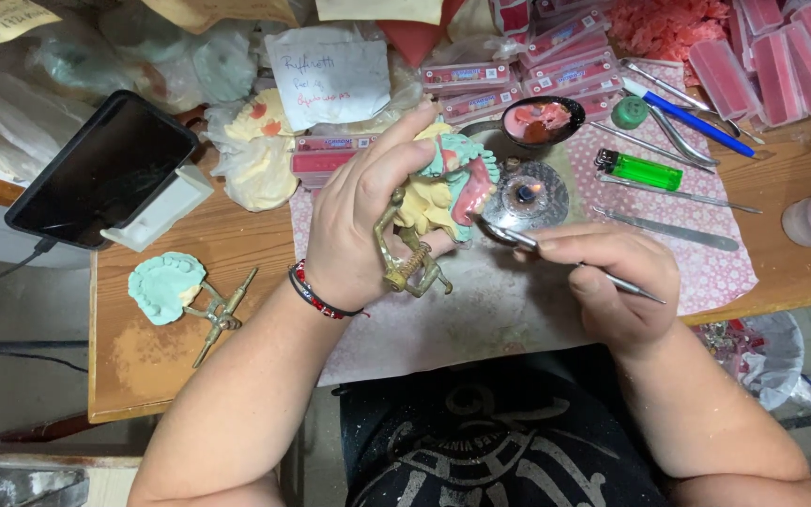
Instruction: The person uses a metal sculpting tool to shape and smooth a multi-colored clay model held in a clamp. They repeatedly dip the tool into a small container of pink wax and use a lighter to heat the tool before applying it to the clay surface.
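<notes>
My left hand grips a dental model of yellow and green plaster with pink wax, mounted on a brass articulator. My right hand holds a thin metal wax tool like a pen, its spoon tip touching the model's pink wax at the lower right. Just behind the tip a small burner shows a flame.
A black bowl of pink wax, a green lighter, a blue pen and several metal instruments lie on the pink cloth. Pink wax boxes stand at the back right. A phone on a stand and a second green cast sit left.
</notes>
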